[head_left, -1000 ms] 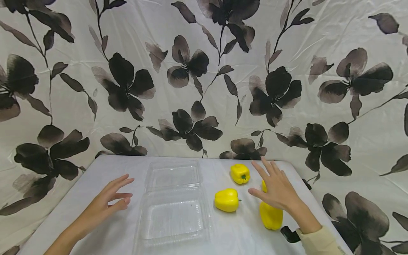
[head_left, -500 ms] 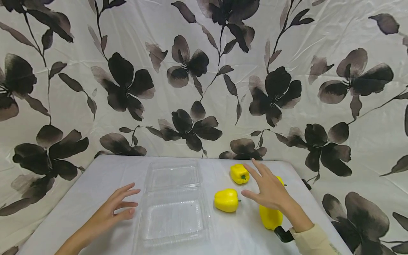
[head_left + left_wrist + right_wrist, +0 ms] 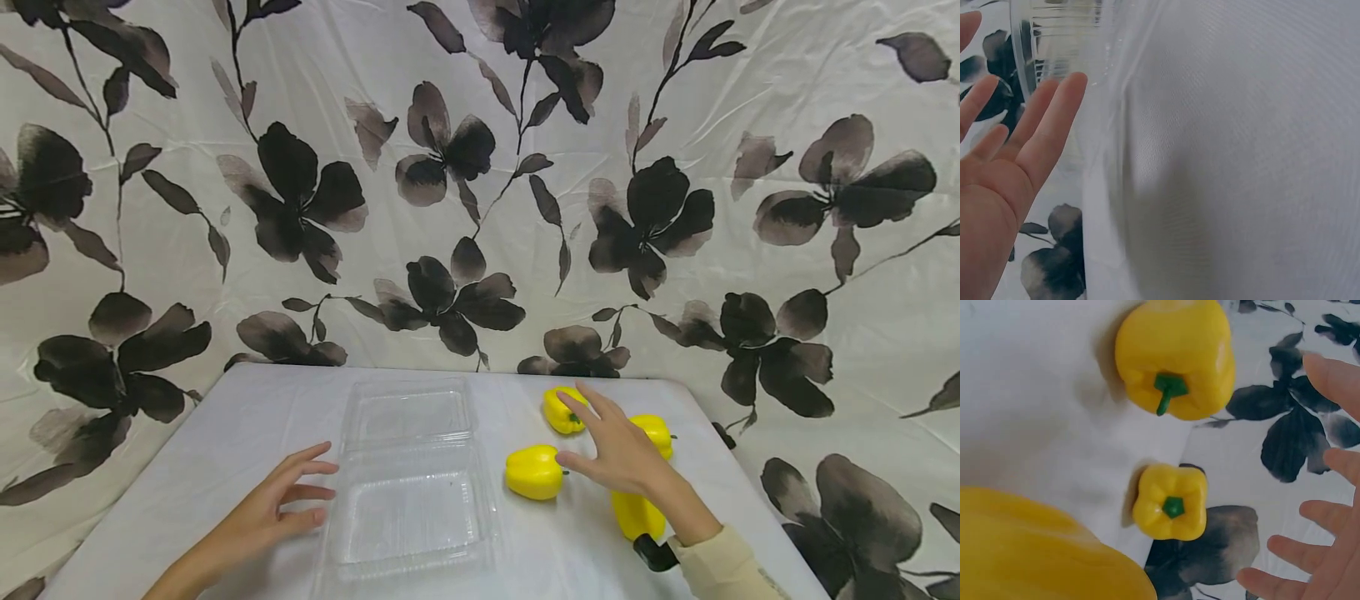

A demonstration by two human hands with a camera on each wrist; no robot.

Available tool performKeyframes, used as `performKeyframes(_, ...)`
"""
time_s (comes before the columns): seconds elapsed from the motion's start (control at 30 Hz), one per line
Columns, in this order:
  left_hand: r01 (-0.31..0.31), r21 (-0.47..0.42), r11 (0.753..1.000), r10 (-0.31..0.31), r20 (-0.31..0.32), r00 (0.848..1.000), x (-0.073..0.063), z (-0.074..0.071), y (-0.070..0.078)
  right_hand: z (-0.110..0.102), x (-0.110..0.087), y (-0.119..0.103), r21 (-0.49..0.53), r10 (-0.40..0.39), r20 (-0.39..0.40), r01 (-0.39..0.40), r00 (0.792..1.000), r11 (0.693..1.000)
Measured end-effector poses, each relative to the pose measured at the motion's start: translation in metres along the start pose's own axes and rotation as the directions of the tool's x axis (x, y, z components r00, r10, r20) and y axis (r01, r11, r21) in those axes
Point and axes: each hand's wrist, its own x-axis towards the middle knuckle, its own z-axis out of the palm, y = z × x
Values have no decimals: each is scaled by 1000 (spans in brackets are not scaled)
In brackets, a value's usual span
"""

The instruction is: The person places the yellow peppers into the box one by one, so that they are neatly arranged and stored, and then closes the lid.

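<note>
A clear plastic clamshell container lies unfolded on the table, its lid half toward the back. Just left of it hovers my left hand, fingers spread and holding nothing; the left wrist view shows the same hand with its palm bare. Yellow bell peppers with green stems sit right of the container: one nearest it, one at the back, one at the right and one in front. Over them is my right hand, fingers apart, partly covering the front pepper.
A white cloth covers the table. Behind it hangs a white curtain with dark flowers. A black strap piece shows at the right wrist, beside the cream sleeve.
My left hand has moved right and slightly nearer, up to the container's side. My right hand has shifted left toward the nearest pepper, uncovering the right one. The peppers and container stay put.
</note>
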Motion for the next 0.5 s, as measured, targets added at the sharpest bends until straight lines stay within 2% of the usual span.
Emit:
performKeyframes(0.2, -67, -46, 997, 69, 40, 997, 2, 2, -3, 5, 1, -5, 13, -15, 22, 15, 1000, 1000)
performKeyframes(0.3, -72, -55, 996, 75, 57, 996, 2, 3, -2, 7, 2, -8, 15, -22, 30, 21, 999, 1000)
performKeyframes(0.5, 35, -50, 998, -31, 82, 996, 3, 3, 0, 10, 4, -13, 23, -21, 56, 19, 998, 1000)
